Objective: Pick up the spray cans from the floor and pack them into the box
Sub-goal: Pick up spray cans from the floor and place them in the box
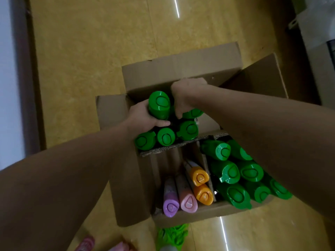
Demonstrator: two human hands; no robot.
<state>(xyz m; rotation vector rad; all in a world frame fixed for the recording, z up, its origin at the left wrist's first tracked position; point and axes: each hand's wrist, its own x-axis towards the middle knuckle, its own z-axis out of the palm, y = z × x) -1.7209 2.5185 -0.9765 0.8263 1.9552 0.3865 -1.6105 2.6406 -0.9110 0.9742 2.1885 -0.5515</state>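
Observation:
An open cardboard box (181, 66) stands on the yellow floor, split by cardboard dividers. My left hand (145, 116) grips a green-capped spray can (159, 104) that sticks up above the others in the far left compartment. My right hand (186, 93) reaches into the same compartment, fingers curled round another green can (193, 113). Three more green caps (165, 138) stand below them. The right compartment holds several green cans (233, 173). The near compartment holds two orange cans (200, 176), a pink can (188, 201) and a purple can (170, 205).
On the floor by the near edge lie pink cans (87, 243) and a green one (172, 234), partly cut off. A dark wall base (27, 69) runs along the left. Wrapped goods and a box (315, 33) sit at the far right.

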